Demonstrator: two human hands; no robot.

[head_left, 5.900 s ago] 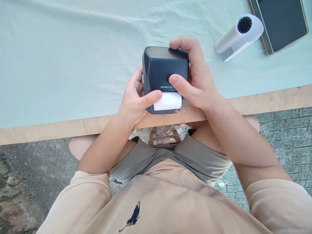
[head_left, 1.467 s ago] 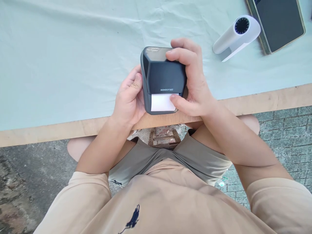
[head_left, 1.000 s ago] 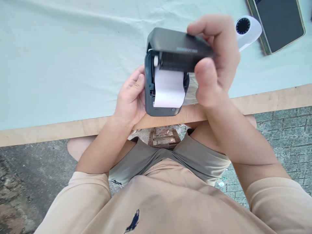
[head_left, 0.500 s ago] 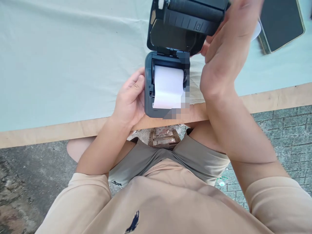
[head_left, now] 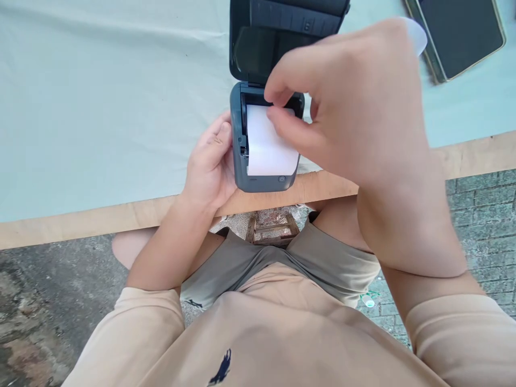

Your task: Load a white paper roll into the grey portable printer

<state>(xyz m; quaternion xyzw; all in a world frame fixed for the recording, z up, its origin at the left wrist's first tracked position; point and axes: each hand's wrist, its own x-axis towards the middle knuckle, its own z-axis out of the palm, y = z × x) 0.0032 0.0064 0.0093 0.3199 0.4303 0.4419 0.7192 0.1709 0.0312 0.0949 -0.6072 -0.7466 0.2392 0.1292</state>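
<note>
A small dark grey portable printer [head_left: 264, 184] stands at the table's front edge with its hinged lid [head_left: 262, 51] swung up and back. White roll paper [head_left: 266, 145] fills its bay, and the loose end hangs over the front near a round button. My left hand [head_left: 212, 153] is wrapped round the printer's left side, thumb along the edge. Over the bay's upper right is my right hand [head_left: 342, 102], thumb and forefinger curved with a narrow gap between their tips, just at the top of the paper. Its other fingers are mostly hidden.
A phone-like dark device [head_left: 459, 35] lies at the upper right. A white round-edged thing [head_left: 415, 36] shows partly behind my right hand. Pale cloth [head_left: 100, 118] covers the table, with a bare wooden front edge [head_left: 133, 215]. A wooden stool [head_left: 272, 228] is below.
My right hand has left the raised lid and come down to the paper in the bay. The printer has shifted slightly left, still in my left hand.
</note>
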